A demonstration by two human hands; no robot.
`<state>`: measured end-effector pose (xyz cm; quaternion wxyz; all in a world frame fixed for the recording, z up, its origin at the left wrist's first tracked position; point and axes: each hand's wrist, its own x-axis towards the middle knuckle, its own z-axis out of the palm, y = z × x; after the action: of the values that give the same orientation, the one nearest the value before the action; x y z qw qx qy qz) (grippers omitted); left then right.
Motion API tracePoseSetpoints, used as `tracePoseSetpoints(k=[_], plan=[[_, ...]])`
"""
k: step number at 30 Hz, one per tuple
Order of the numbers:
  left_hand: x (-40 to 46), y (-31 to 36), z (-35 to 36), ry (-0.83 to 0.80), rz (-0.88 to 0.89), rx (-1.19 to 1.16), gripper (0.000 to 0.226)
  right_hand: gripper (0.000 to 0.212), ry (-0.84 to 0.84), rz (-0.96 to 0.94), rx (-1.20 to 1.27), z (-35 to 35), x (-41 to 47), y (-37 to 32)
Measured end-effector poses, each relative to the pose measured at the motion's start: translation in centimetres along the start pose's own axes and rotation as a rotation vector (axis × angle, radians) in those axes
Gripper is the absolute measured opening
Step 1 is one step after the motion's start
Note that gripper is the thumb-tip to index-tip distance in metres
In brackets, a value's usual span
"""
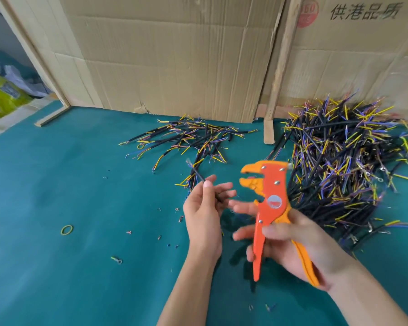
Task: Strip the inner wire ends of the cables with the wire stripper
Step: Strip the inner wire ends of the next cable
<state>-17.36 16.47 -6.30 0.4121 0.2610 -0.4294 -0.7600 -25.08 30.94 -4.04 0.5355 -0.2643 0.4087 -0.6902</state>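
My left hand (204,208) pinches a short black cable (196,174) between thumb and fingers; the cable points up and to the left, its far end blurred. My right hand (290,243) grips the handles of an orange wire stripper (267,196), held upright with its jaws open and facing left, a little to the right of the cable. A small pile of black cables with yellow and blue inner wires (189,140) lies beyond my hands. A much larger heap of the same cables (344,161) fills the right side.
The work surface is a teal mat (68,196). Cardboard sheets (174,55) stand along the back. On the mat lie a yellow rubber band (67,230), a ring terminal (117,260) and scattered bits of insulation (167,231). A wooden strip (269,130) stands between the piles.
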Motion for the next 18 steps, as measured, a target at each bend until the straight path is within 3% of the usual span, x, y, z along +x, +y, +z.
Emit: tracePoseSetpoints(k=[5,8,13,18], plan=[[0.6,-0.2,0.1,-0.004,-0.024,0.033,0.028,0.052,-0.142,0.167,-0.05,-0.8,-0.7,-0.9],[0.8,-0.2,-0.3,-0.019,0.013,0.056,0.04,0.053,-0.111,0.104,-0.005,-1.6,-1.1,-2.0],[1.0,0.3,-0.7,-0.198,-0.026,0.082,0.037,0.059,0.034,-0.008,0.056,-2.0,-1.1,-2.3],[0.8,0.4,-0.9,-0.34,-0.047,0.15,0.036,0.067,0.069,-0.071,0.075,-1.4,-0.5,-2.0]])
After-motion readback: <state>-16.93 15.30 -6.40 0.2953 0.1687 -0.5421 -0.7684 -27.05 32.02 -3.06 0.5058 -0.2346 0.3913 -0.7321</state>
